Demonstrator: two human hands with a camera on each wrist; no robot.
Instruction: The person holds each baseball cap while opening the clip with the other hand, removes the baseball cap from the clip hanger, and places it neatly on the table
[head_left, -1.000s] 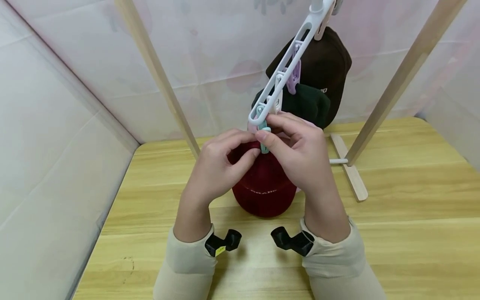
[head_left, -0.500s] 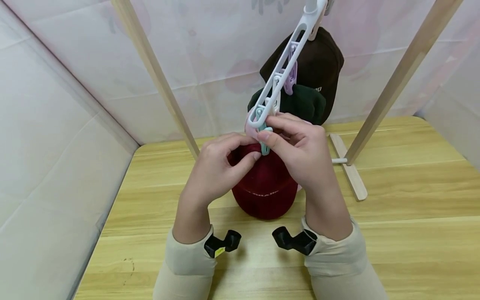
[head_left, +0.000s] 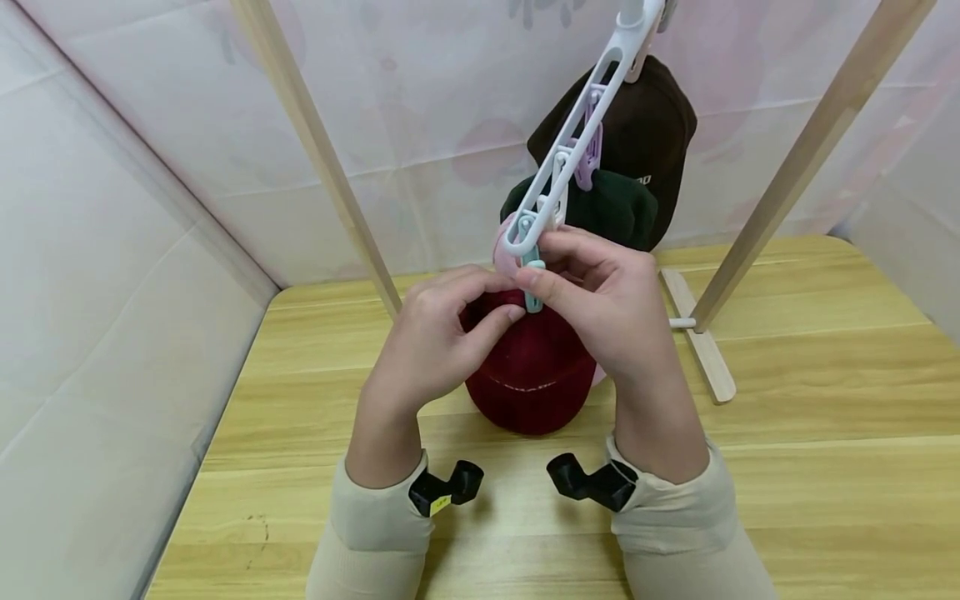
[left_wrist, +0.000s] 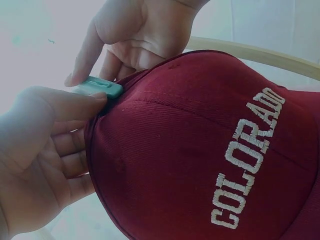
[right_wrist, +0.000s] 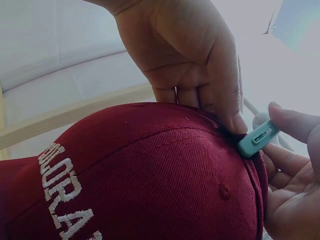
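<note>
My right hand pinches the teal clip while my left hand holds the red cap; next, I'd say, seat the edge in the clip.

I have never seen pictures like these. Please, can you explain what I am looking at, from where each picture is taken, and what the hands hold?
No machine here: a person works with two bare hands. The wide picture comes from a camera on the person's head, looking down at a wooden table. The two close pictures come from small cameras worn on each wrist.

A white hanger with clips hangs from above, between the slanted poles of a wooden rack. A brown cap and a dark green cap already hang on it.

The left hand holds the edge of a red cap with "COLORADO" stitched on it. The right hand pinches a teal clip at that same edge.
</note>
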